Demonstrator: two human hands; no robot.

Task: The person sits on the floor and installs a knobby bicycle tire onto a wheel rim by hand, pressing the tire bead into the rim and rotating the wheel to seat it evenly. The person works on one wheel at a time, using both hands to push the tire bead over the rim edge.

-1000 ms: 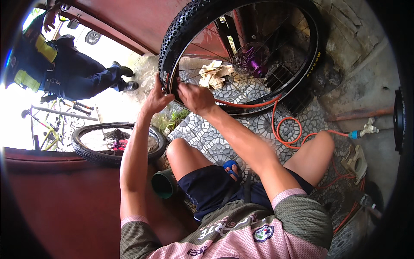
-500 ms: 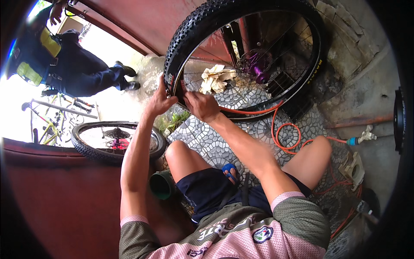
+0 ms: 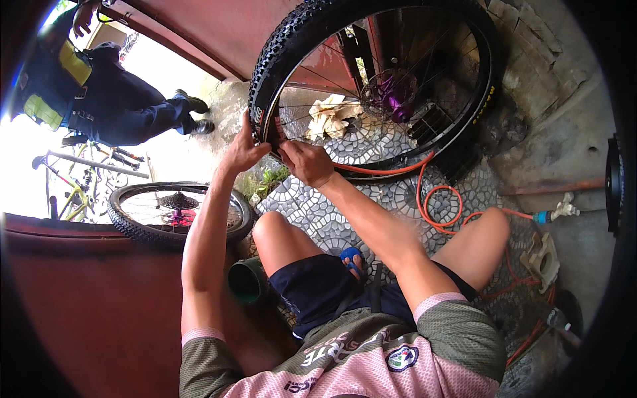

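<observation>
A bicycle wheel (image 3: 482, 114) with a black knobby tyre (image 3: 271, 58) and a purple hub (image 3: 397, 103) stands tilted in front of me. My left hand (image 3: 240, 151) grips the left outer side of the tyre, its fingers pointing up along the tread and its thumb across the lower part. Inside the rim, my right hand (image 3: 306, 162) is closed around the end of an orange hose (image 3: 391, 170), close to my left thumb. My fingers hide the hose's tip and whatever it meets at the rim.
A second wheel (image 3: 126, 229) lies at the left, near a dark green container (image 3: 247, 282). The hose coils over the patterned stone floor (image 3: 332, 229). A crumpled cloth (image 3: 334, 114) lies behind the wheel. Beyond the red gate (image 3: 212, 33), a person (image 3: 126, 99) stands near bicycles (image 3: 83, 182).
Both hands keep their hold at the same spot on the wheel. The view has shifted slightly, and the person at the upper left has moved a little.
</observation>
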